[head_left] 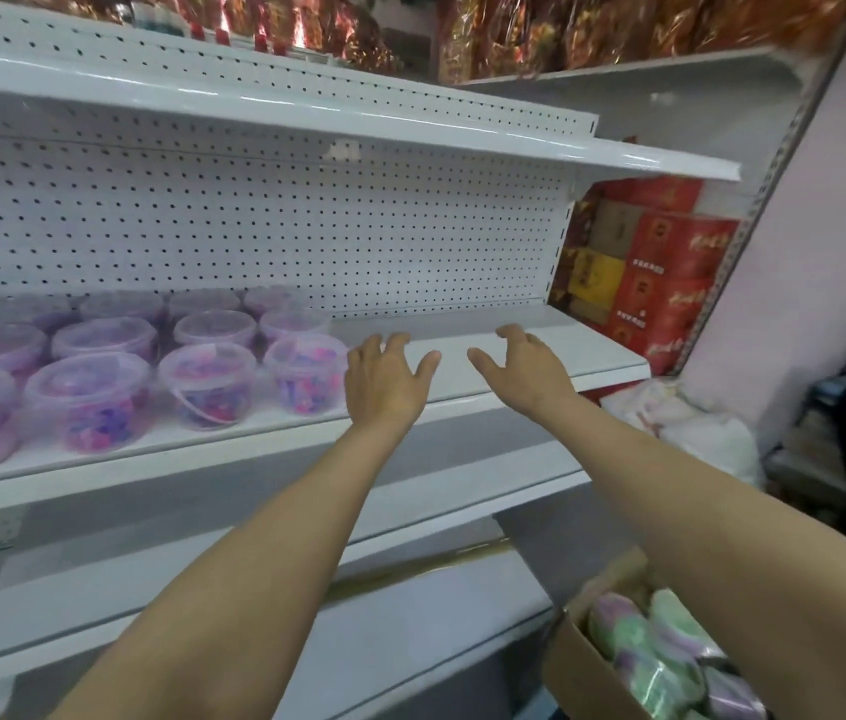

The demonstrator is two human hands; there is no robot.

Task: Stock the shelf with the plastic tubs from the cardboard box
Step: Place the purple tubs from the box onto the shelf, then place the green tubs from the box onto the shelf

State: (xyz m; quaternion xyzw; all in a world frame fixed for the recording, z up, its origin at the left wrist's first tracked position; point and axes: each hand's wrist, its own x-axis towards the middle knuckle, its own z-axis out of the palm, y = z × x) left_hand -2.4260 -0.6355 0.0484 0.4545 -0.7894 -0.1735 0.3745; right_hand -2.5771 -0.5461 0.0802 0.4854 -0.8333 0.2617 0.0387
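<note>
Clear plastic tubs (205,383), roughly a dozen, are sitting left on the shelf (514,350); left hand (384,379) and right hand (527,368) are hovering empty, fingers apart.

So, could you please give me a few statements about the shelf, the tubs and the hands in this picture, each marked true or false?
1. Both hands hold a tub. False: the left hand and right hand are empty, fingers spread over the shelf.
2. The plastic tubs fill the shelf's left part. True.
3. The cardboard box sits at lower right. True.
4. The shelf's right part is full of tubs. False: it is bare.
5. Red cartons stand behind the shelf's right end. True.
</note>
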